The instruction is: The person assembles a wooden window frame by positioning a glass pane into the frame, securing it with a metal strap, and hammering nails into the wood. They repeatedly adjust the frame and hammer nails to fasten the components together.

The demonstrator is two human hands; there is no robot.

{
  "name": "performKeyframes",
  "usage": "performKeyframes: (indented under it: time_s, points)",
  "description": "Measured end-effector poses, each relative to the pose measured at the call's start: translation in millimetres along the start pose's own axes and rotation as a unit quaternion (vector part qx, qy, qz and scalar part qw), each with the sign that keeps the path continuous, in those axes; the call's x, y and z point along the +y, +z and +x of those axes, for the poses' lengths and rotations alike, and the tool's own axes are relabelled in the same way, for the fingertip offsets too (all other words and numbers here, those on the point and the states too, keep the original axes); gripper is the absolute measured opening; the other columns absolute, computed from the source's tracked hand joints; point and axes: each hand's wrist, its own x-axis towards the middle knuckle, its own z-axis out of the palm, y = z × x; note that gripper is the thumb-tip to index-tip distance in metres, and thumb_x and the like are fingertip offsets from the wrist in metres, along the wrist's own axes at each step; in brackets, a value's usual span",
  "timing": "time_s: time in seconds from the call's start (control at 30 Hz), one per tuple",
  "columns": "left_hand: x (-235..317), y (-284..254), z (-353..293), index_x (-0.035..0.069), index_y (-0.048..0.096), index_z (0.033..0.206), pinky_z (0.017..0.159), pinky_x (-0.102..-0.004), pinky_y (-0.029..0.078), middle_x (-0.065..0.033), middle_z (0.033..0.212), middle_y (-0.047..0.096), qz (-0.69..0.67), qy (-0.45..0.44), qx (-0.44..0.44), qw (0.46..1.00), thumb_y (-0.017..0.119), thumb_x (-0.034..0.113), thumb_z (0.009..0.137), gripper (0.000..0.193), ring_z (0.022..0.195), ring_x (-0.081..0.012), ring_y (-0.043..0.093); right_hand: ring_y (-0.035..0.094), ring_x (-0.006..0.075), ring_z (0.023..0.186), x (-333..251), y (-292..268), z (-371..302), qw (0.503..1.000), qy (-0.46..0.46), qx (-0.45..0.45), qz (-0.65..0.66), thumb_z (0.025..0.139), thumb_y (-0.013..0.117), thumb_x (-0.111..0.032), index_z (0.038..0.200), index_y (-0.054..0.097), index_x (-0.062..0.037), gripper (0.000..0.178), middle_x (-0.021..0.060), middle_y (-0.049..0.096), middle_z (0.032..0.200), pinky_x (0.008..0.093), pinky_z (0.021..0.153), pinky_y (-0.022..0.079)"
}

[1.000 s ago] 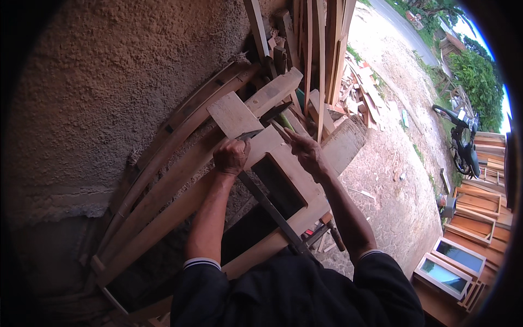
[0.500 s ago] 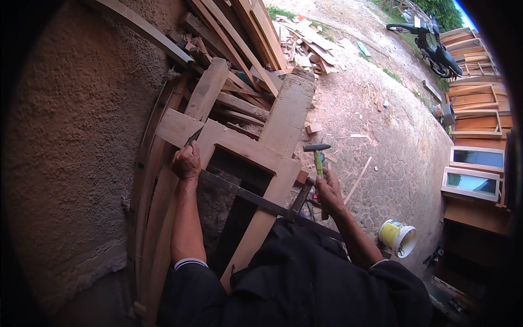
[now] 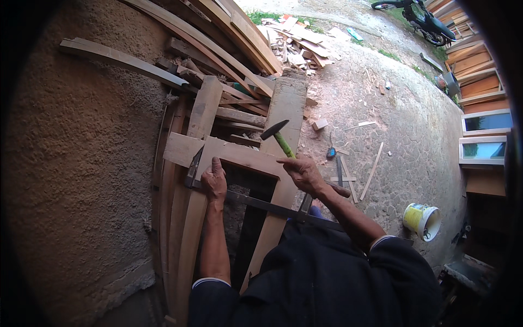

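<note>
A hammer [image 3: 283, 143] with a dark head and green handle is gripped in my right hand [image 3: 305, 175]. Its head hangs over the frame, close to the wide upright plank [image 3: 285, 103]. My left hand [image 3: 214, 182] wraps the inner left corner of a pale wooden frame [image 3: 245, 155], thumb lying on top and other fingers mostly hidden. A dark metal bar clamp [image 3: 256, 203] crosses the frame. Its far jaw [image 3: 194, 163] presses near the left edge beside my left hand; the other jaw [image 3: 305, 204] is below my right hand.
Long timbers [image 3: 174, 229] lean by the rough wall [image 3: 103, 163] at left. Scrap wood [image 3: 299, 46] is heaped at the back. A yellow-and-white bucket [image 3: 415, 220] lies tipped on the right, with a tape measure [image 3: 331, 152] and wood strips [image 3: 372, 171] on the ground. A motorcycle [image 3: 425, 24] stands far right.
The hammer has swung left over the frame, its head now tilted. My left hand has shifted right from the clamp's far jaw onto the frame's inner corner. The view has turned slightly.
</note>
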Motion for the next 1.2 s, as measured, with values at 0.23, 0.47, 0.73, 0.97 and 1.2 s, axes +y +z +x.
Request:
performKeyframes:
  time_s: [0.23,0.47,0.73,0.97,1.2]
  points:
    - [48,79,-92,-0.005,0.060,0.105,0.082,-0.0357,0.049,-0.0135,0.094,0.065,-0.380,-0.062,-0.154,0.910,0.024,0.067,0.103,0.081,0.092,-0.0216,0.061,0.062,0.0331,0.081,-36,39,-13,0.995,-0.092,-0.042,-0.004,0.086,0.071,-0.009,0.110,0.074,-0.0105,0.024,0.0160,0.060,0.085,0.0418,0.071,0.048]
    - [50,68,-91,-0.007,0.061,0.109,0.079,-0.0454,0.050,-0.0252,0.093,0.069,-0.257,-0.030,-0.167,0.951,0.024,0.066,0.103,0.082,0.092,-0.0370,0.068,0.061,0.0396,0.083,-41,36,-9,0.988,-0.111,-0.062,-0.093,0.087,0.065,-0.009,0.096,0.069,-0.0061,0.010,0.0200,0.058,0.087,0.0472,0.073,0.050]
    - [37,53,-84,0.005,0.062,0.096,0.059,-0.0278,0.045,-0.0044,0.076,0.063,-0.424,-0.128,-0.190,0.876,0.024,0.072,0.100,0.076,0.066,-0.0117,0.058,0.063,0.0382,0.088,-47,45,3,0.988,-0.091,-0.107,-0.067,0.089,0.068,-0.016,0.094,0.069,-0.0073,0.010,0.0182,0.060,0.090,0.0459,0.075,0.051]
    - [28,41,-77,0.014,0.054,0.099,0.049,-0.0189,0.044,0.0030,0.076,0.063,-0.674,-0.261,-0.201,0.661,0.031,0.072,0.098,0.062,0.060,-0.0059,0.058,0.062,0.0131,0.069,-58,59,27,0.960,0.133,-0.172,0.176,0.090,0.074,-0.019,0.093,0.071,-0.0022,0.017,0.0019,0.064,0.079,0.0274,0.062,0.051]
    - [21,37,-80,0.010,0.058,0.104,0.054,-0.0185,0.045,0.0023,0.080,0.063,-0.717,-0.245,-0.145,0.636,0.043,0.048,0.106,0.041,0.068,-0.0051,0.060,0.055,0.0058,0.067,-60,74,40,0.941,0.212,-0.131,0.229,0.095,0.070,-0.028,0.100,0.066,-0.0054,0.024,-0.0006,0.062,0.078,0.0241,0.058,0.045]
